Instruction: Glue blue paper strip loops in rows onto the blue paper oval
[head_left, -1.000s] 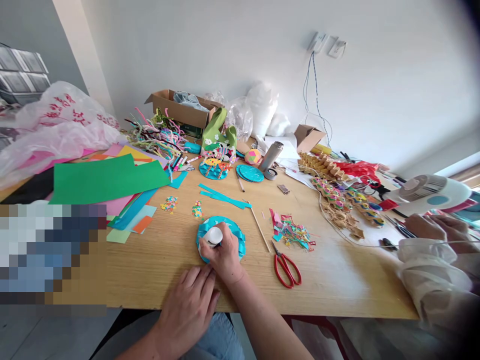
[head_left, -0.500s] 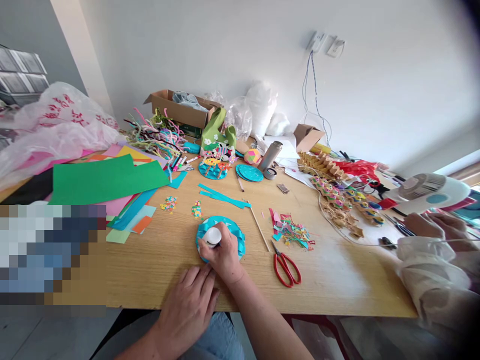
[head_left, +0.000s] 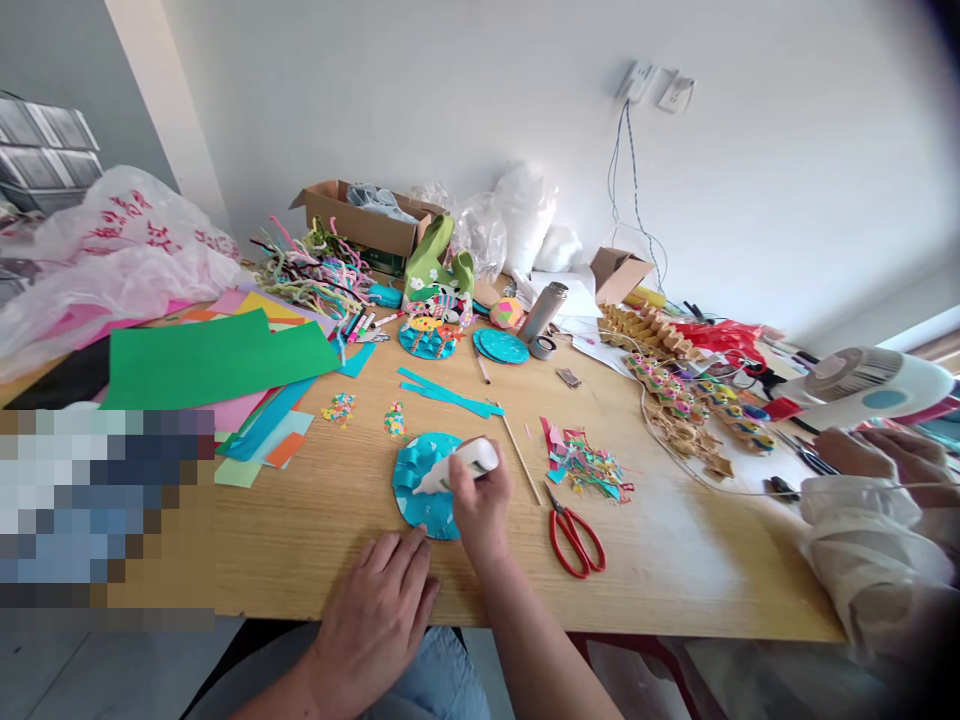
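A white glue bottle is gripped in my right hand, tilted so that its nozzle points down and left over a round blue paper disc. Wavy blue paper strips stand on the disc. My left hand lies flat on the table edge, its fingertips at the disc's lower rim. Blue paper strips and a thin wooden stick lie beyond. Red-handled scissors rest to the right, below a heap of paper scraps. Two small piles of confetti sit behind the disc.
Coloured paper sheets spread at the left. At the back stand a cardboard box, a green bag, a metal flask and more blue discs. Another person's hands and a white fan are at the right.
My right hand has moved right and tipped the glue bottle from nearly upright to a slant, baring more of the disc. My left hand stays nearly where it was.
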